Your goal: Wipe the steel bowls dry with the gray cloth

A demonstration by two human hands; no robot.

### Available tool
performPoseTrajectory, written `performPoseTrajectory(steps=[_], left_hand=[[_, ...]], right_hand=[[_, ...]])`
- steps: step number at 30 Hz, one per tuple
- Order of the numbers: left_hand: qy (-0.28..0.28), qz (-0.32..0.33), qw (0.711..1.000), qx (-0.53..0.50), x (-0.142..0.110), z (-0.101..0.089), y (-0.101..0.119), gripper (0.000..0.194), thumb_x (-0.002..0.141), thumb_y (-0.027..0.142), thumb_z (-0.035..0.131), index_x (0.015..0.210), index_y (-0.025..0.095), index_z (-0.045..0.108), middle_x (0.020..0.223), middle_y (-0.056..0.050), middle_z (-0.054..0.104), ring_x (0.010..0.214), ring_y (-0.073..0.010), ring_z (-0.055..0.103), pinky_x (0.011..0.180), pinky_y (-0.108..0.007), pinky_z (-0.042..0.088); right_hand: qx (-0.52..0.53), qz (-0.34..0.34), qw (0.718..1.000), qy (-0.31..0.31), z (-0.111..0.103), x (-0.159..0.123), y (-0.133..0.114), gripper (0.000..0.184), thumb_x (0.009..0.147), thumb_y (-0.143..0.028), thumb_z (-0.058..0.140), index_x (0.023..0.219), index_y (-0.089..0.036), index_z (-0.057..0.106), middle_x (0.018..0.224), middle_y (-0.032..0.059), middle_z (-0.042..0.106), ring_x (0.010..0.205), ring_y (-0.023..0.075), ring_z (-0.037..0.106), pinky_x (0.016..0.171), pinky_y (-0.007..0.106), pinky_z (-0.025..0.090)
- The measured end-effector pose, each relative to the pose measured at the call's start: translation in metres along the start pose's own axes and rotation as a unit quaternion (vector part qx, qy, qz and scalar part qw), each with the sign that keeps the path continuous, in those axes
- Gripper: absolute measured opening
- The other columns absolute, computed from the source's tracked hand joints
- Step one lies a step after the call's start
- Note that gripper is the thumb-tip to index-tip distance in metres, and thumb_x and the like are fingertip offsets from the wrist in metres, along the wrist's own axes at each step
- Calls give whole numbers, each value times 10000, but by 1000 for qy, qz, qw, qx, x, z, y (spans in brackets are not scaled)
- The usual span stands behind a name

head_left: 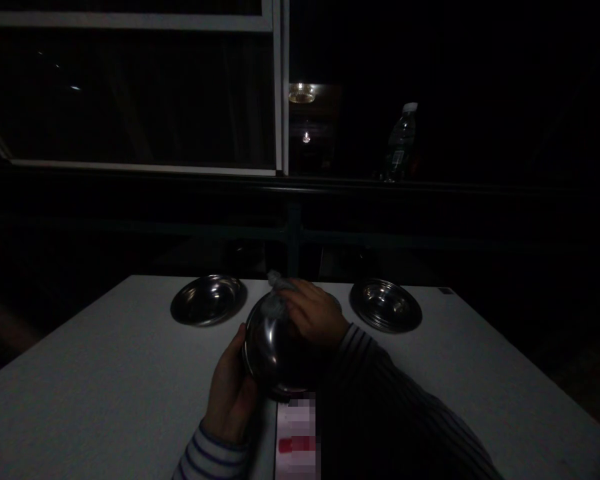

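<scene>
My left hand grips the near rim of a steel bowl, holding it tilted over the white table. My right hand is closed on a crumpled grey cloth pressed against the bowl's upper edge. Both sleeves are striped. Two more steel bowls lie flat on the table beyond: one to the left, one to the right.
A small pink and red packet lies on the table under the held bowl. A plastic water bottle stands on a dark ledge at the back right. A white-framed window fills the back left. The room is very dark.
</scene>
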State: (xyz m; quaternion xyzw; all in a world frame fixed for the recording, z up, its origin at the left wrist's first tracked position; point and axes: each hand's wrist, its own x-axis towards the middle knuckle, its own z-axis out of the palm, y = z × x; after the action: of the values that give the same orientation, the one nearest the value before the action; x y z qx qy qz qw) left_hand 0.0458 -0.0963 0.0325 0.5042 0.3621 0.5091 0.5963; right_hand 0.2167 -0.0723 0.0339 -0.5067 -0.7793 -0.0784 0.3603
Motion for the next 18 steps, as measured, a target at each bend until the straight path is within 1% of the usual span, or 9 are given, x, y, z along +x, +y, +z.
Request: performPoseTrajectory(steps=[1,3,5,8,10,11,13,15,18], left_hand=[[11,-3,1000,-16,1,0,3,281,651,273,610,917,193,654,1034,-58,642,1127,-268,464,912,-331,420],[33,-12,998,-55,7,-2,7,255,643,234,622,890,187,662,1045,-48,639,1127,-246,466,912,-300,417],[53,-36,994,-84,15,-4,9,211,652,219,618,852,177,665,1006,-50,653,1066,-226,517,872,-280,441],[75,-96,984,-132,27,-4,9,167,717,269,562,819,171,650,883,-51,678,869,-198,607,726,-287,494],[82,-109,979,-150,34,-2,9,185,731,298,557,841,174,639,830,-34,678,770,-169,618,645,-261,490],[79,-104,982,-140,37,-1,8,199,724,313,570,844,169,637,796,-27,676,731,-157,614,614,-245,481],[70,-90,989,-92,43,1,7,230,692,354,608,785,146,641,681,-14,660,639,-136,593,553,-217,449],[58,-70,996,-9,49,3,4,280,661,400,628,711,125,641,585,-5,629,559,-121,558,501,-205,410],[52,-24,993,100,60,5,-3,328,651,435,616,703,113,658,571,-11,628,548,-128,547,497,-213,392]], right_hand=[[35,46,998,5,-3,-1,10,313,847,-215,351,1075,-171,561,1092,84,576,1019,173,512,885,339,411],[88,118,989,25,-5,-9,27,299,842,-220,359,1024,-146,583,988,91,608,927,162,556,832,315,439],[140,178,972,60,-7,-21,37,288,830,-251,382,996,-145,592,972,89,617,922,170,564,835,327,435],[228,268,930,109,-12,-37,43,293,823,-307,385,952,-162,604,926,71,645,901,184,577,812,338,445],[281,312,900,119,-16,-47,44,298,817,-340,391,917,-168,613,837,63,665,820,188,597,739,330,471],[302,324,888,118,-18,-51,45,300,813,-354,397,905,-171,616,806,62,669,780,189,602,701,325,480],[329,338,874,113,-21,-61,47,303,800,-383,419,890,-177,621,799,69,674,730,191,608,653,320,486],[337,345,869,109,-22,-70,49,310,791,-405,432,880,-179,624,821,77,676,727,198,612,646,326,488],[325,357,869,110,-23,-84,53,318,787,-414,436,887,-178,625,836,80,674,766,213,618,667,344,491]])
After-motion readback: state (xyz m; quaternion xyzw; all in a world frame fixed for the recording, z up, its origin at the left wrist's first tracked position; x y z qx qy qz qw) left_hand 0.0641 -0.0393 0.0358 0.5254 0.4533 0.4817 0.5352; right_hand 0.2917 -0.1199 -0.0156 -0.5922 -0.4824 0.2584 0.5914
